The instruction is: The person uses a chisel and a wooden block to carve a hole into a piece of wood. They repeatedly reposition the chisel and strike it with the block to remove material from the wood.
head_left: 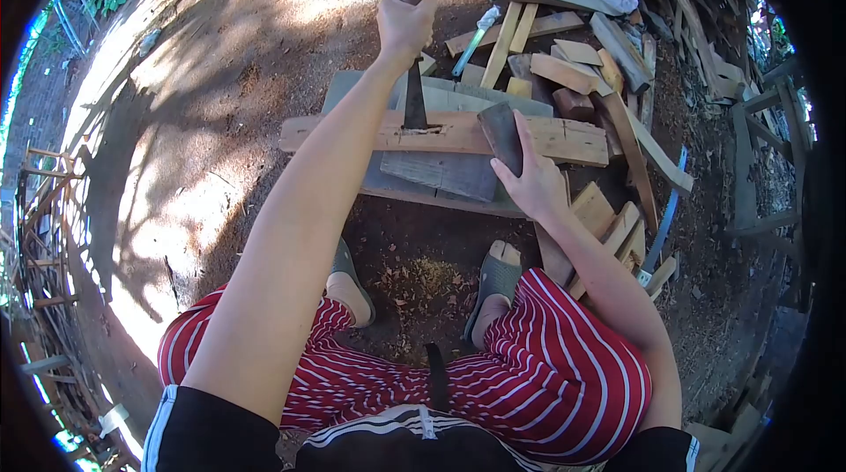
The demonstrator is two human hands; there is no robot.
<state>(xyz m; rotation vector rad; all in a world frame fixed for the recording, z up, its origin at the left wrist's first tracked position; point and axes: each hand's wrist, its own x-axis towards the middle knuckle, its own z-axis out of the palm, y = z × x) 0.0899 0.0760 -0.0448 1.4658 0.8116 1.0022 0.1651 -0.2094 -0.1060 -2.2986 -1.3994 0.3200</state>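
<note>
Fingers of the left hand (405,29) curl closed around the smooth, dark, rounded handle of the chisel (414,102); its dark, tapering metal blade stands nearly upright, the tip in a rough-edged slot in the beam (564,140). The beam is pale, squared wood with cracks and small holes, lying across weathered grey boards (441,174). The right hand (538,185) is partly open, thumb and forefinger spread along the sides of the block (500,133), a dark, worn, oblong piece held tilted over the beam, right of the chisel; whether they touch I cannot tell. Rough, angular offcuts (564,74) lie piled beyond and to the right. The left arm reaches far forward, nearly straight; the right arm bends at the elbow, its forearm angled inward
</note>
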